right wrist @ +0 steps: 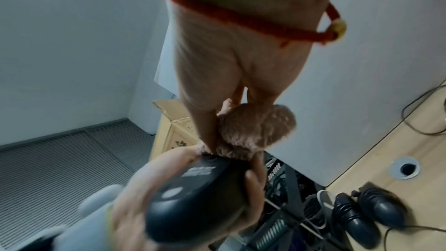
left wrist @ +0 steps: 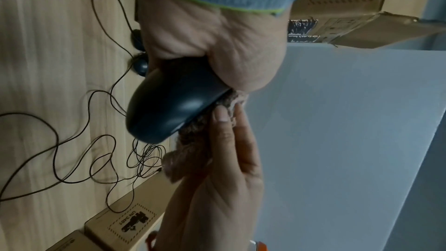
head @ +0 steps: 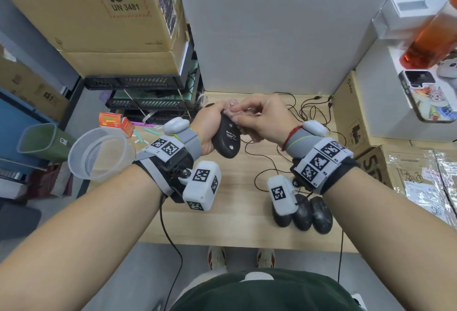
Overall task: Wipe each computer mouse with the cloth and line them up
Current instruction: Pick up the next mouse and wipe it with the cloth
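My left hand (head: pixel 210 122) grips a black computer mouse (head: pixel 226 136) above the wooden desk (head: pixel 235 211), its underside turned up toward me. My right hand (head: pixel 257 119) pinches a pinkish fluffy cloth (head: pixel 232 110) and presses it on the front end of the mouse's underside. The left wrist view shows the mouse's glossy top (left wrist: pixel 173 100) with the cloth (left wrist: pixel 193 140) behind it. In the right wrist view the cloth (right wrist: pixel 255 131) bunches over the mouse (right wrist: pixel 198 201). Three more black mice (head: pixel 303 213) lie side by side near the desk's front right, their cables trailing back.
Tangled black cables (head: pixel 291 122) cover the desk's back right. A clear plastic cup (head: pixel 99 152) and a green bin (head: pixel 42 141) stand at the left. Cardboard boxes (head: pixel 356 122) border the right; stacked boxes (head: pixel 103 14) and black trays (head: pixel 138 93) sit at the back left.
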`<state>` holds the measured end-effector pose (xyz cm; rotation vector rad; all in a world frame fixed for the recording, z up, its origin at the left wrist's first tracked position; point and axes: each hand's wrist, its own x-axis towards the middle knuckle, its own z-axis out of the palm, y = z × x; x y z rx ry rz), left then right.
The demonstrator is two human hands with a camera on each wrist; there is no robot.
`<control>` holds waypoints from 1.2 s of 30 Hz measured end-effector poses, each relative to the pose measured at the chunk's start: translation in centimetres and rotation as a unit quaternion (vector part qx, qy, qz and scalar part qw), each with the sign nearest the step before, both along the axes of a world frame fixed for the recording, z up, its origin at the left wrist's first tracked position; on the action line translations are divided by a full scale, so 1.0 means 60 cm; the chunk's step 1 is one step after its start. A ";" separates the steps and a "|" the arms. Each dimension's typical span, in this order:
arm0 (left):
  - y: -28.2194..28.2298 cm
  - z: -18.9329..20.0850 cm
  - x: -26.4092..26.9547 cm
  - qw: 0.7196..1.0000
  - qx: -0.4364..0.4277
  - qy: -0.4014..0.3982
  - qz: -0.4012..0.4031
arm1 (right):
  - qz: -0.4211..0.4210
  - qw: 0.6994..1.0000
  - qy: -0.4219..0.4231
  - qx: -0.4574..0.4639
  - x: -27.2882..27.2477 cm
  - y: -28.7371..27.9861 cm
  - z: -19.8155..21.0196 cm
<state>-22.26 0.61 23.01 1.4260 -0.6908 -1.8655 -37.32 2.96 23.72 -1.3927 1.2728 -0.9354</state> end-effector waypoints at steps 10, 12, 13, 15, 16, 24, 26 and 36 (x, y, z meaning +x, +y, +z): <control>-0.005 0.008 0.031 0.989 -0.060 -0.105 -0.083 | 0.056 0.988 0.109 0.091 -0.036 0.007 -0.032; -0.004 0.011 0.036 0.982 -0.084 -0.129 -0.110 | -0.066 0.993 0.059 0.073 -0.058 -0.007 -0.044; -0.003 0.011 0.041 0.975 -0.102 -0.150 -0.132 | -0.110 0.992 0.041 0.048 -0.066 -0.013 -0.047; -0.001 0.006 0.049 0.948 -0.144 -0.212 -0.187 | -0.139 0.990 0.005 0.024 -0.070 -0.020 -0.048; -0.001 0.004 0.051 0.931 -0.162 -0.249 -0.211 | -0.130 0.991 -0.018 0.026 -0.066 -0.020 -0.045; 0.005 0.019 0.041 0.794 -0.238 -0.436 -0.351 | 0.081 0.996 0.029 0.016 -0.030 0.003 -0.019; 0.005 0.027 0.041 0.762 -0.255 -0.466 -0.371 | 0.117 0.987 0.108 -0.018 -0.023 0.001 -0.022; -0.010 0.046 0.043 0.782 -0.302 -0.410 -0.360 | 0.111 0.951 0.274 -0.092 -0.008 -0.007 -0.023</control>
